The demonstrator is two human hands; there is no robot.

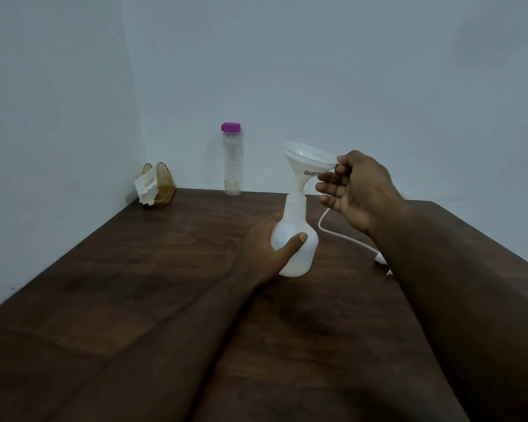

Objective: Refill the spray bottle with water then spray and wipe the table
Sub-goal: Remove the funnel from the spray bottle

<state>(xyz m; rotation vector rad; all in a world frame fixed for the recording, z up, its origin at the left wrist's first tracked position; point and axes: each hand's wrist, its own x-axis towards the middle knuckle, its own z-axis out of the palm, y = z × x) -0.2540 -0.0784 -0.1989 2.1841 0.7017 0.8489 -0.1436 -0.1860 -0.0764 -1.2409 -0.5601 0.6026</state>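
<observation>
On my feed I'm picking out a gold wire holder point(164, 181) standing at the far left corner of the surface point(134, 284), tucked just beside the spot where the two walls are meeting. Its two arched wire panels are standing upright, close together, on a small brown wooden base. The left wall point(52, 117) and the back wall point(348, 71) are both showing plain pale blue-grey and are dimly lit. Low on the left wall, near the surface's edge, a tiny dark speck point(12, 288) is showing; I can't tell what it is.
</observation>
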